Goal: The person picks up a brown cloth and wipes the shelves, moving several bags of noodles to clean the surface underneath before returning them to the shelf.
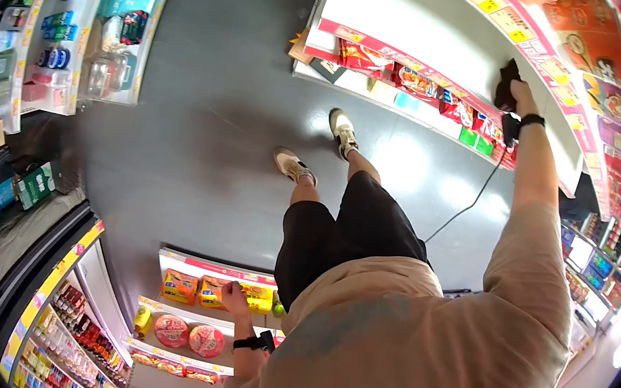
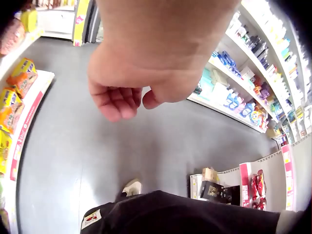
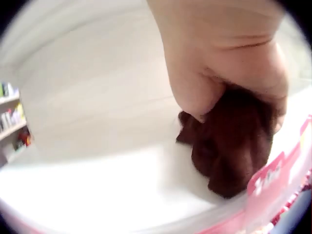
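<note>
My right hand [image 1: 524,100] grips a bunched dark brown cloth [image 1: 507,86] on a white shelf [image 1: 417,17]. In the right wrist view the cloth [image 3: 234,151] bulges out below the thumb and fingers, against the shelf surface [image 3: 107,190] and close to its pink-edged front. Part of the cloth is hidden under the palm. My left hand [image 1: 237,301] hangs loosely curled at my side, holding nothing. From above it overlaps the yellow and orange snack packs [image 1: 213,292] of a low shelf; the left wrist view shows the hand [image 2: 136,73] in the air over the grey floor.
Red snack bags [image 1: 417,83] fill the tier below the white shelf. A pink price strip [image 1: 390,49] runs along the shelf front. A black cable [image 1: 468,206] hangs beside my right arm. Toiletry shelves [image 1: 83,26] stand across the aisle, with a drinks cabinet [image 1: 69,327] at lower left.
</note>
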Action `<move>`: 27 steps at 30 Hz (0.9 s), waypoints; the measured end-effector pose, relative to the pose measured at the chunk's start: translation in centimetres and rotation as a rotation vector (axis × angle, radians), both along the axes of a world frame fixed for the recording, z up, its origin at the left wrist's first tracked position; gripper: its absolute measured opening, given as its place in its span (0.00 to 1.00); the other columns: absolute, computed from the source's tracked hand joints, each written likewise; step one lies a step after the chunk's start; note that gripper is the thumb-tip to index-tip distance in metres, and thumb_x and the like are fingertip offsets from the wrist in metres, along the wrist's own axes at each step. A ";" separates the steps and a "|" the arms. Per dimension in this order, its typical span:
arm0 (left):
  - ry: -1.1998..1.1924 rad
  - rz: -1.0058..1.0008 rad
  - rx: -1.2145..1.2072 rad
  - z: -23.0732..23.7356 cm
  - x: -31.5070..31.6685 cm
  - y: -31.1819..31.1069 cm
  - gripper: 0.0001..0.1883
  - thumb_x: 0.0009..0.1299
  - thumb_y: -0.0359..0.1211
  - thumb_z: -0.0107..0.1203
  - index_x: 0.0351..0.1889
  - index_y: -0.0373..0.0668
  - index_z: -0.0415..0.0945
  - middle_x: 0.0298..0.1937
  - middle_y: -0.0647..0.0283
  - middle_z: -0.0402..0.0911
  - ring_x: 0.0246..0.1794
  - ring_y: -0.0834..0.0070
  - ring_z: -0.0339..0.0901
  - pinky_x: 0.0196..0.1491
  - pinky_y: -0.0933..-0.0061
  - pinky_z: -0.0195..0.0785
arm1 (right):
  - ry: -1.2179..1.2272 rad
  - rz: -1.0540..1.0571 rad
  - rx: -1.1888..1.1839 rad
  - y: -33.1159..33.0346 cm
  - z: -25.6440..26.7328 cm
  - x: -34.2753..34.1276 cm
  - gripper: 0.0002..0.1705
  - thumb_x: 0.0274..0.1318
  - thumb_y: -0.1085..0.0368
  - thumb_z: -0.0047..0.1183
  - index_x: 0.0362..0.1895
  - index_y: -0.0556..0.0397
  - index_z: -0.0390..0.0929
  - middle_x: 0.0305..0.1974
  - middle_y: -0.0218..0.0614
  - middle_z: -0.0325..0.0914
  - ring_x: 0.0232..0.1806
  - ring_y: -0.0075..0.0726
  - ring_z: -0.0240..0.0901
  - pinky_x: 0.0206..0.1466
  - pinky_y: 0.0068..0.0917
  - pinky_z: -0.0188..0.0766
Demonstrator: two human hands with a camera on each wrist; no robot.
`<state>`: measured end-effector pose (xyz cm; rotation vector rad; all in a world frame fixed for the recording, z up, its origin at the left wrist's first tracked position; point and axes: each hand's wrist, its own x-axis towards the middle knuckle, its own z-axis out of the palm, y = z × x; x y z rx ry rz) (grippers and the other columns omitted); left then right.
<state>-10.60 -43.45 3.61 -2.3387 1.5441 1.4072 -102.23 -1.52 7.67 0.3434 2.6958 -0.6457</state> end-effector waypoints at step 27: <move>0.458 0.418 0.317 -3.7 6.0 13.9 0.05 0.65 0.31 0.49 0.27 0.41 0.70 0.16 0.67 0.64 0.13 0.79 0.63 0.14 0.75 0.54 | 0.234 0.084 0.568 -5.6 -1.7 -13.3 0.33 0.58 0.48 0.39 0.55 0.65 0.72 0.53 0.62 0.72 0.58 0.63 0.67 0.60 0.45 0.64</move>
